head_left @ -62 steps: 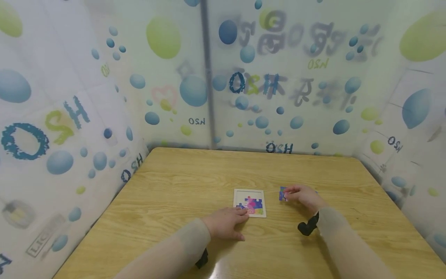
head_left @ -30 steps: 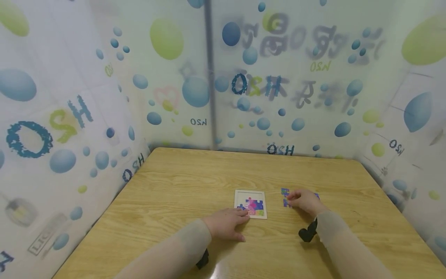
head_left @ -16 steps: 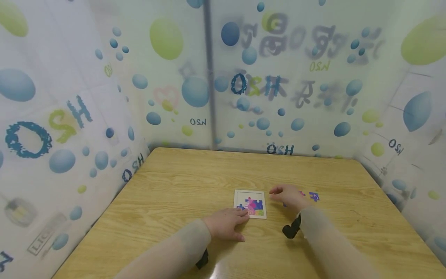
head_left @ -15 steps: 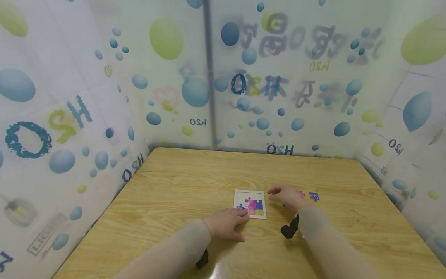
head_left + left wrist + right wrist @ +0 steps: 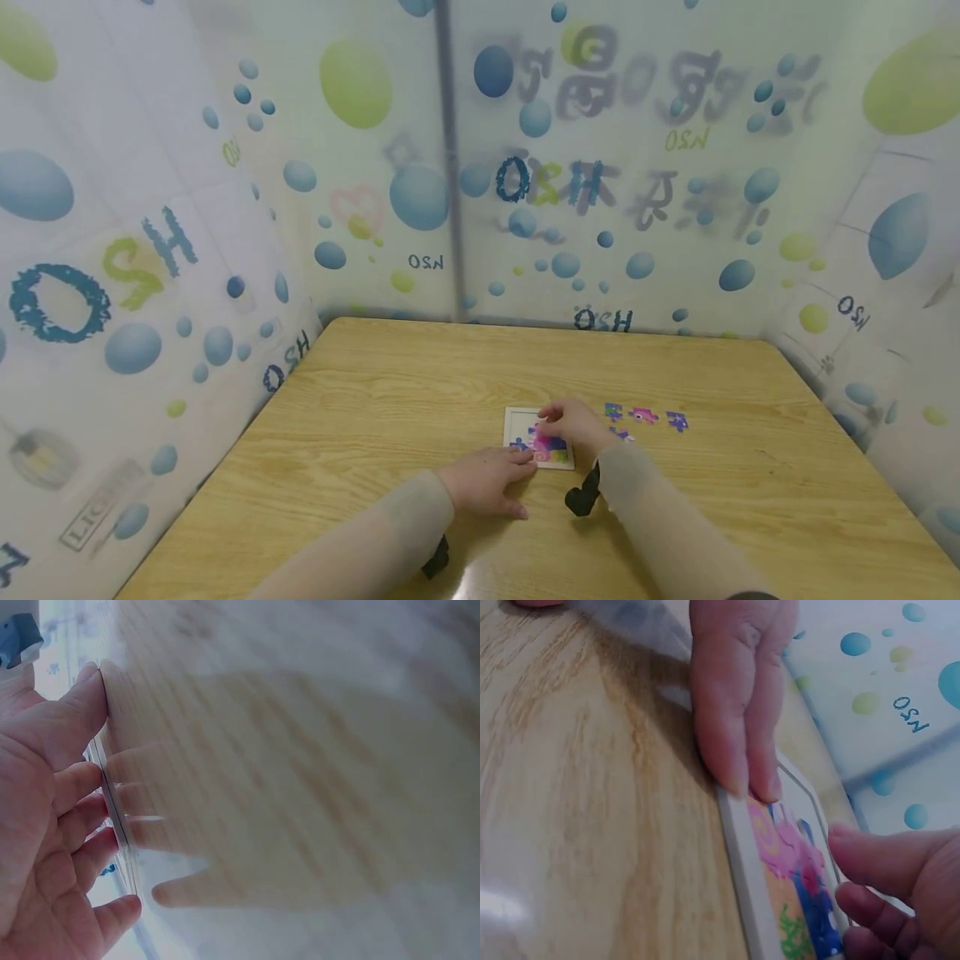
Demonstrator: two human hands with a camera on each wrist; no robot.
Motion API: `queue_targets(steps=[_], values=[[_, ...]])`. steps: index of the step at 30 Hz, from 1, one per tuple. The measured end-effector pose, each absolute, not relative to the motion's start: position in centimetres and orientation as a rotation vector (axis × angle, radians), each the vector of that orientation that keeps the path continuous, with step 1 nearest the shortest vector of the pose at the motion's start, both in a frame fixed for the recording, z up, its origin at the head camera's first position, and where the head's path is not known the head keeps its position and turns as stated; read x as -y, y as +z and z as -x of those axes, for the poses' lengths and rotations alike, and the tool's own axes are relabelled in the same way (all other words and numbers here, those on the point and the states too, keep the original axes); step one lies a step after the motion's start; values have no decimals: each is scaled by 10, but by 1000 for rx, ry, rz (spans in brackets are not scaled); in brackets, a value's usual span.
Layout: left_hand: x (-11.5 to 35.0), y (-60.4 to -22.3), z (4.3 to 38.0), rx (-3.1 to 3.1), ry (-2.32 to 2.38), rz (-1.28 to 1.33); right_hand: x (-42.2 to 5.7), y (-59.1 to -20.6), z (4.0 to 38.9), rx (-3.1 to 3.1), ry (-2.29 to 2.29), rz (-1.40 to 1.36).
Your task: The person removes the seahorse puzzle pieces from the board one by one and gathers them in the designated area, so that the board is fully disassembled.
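Note:
A small jigsaw puzzle in a white tray shows part of a pink seahorse on blue, with several pieces fitted. My left hand lies flat with fingers spread, its fingertips resting on the tray's near left corner. Over the tray's right half, my right hand reaches in with thumb and fingers drawn together. It pinches a small jigsaw piece, largely hidden by the fingers; in the right wrist view a blue edge stands close to the thumb. The left fingers press by the tray's border there.
To the right of the tray lie loose jigsaw pieces: a green and blue one, a pink one with an eye, a purple one and another below them. The wooden table meets printed curtains on several sides.
My right hand has moved left from the loose pieces to over the tray, uncovering the pieces it hid. The left hand has stayed at the tray's corner.

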State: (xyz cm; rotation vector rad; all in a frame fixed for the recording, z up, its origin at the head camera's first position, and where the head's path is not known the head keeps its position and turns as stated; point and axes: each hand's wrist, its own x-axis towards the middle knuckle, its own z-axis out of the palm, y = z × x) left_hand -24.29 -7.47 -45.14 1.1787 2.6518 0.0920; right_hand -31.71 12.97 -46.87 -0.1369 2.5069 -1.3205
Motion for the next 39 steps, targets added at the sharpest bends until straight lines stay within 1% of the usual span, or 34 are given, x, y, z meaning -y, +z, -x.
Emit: queue_targets(steps=[5, 11, 16, 21, 29, 34, 39], values=[[74, -451, 242, -2653, 88, -1187, -127, -474, 317, -2532, -1286, 154], [71, -445, 243, -2669, 83, -1214, -123, -471, 315, -2590, -1196, 163], [68, -441, 246, -2668, 160, -1178, -121, -469, 314, -2606, -1188, 174], [65, -443, 250, -2676, 176, -1179, -121, -468, 312, -2612, -1177, 178], [57, -448, 248, -2621, 66, -1315, -121, -472, 312, -2601, -1235, 186], [55, -449, 246, -2617, 88, -1309, -121, -474, 313, -2609, -1226, 194], [54, -452, 247, -2616, 112, -1290, -119, -467, 312, -2629, -1142, 210]])
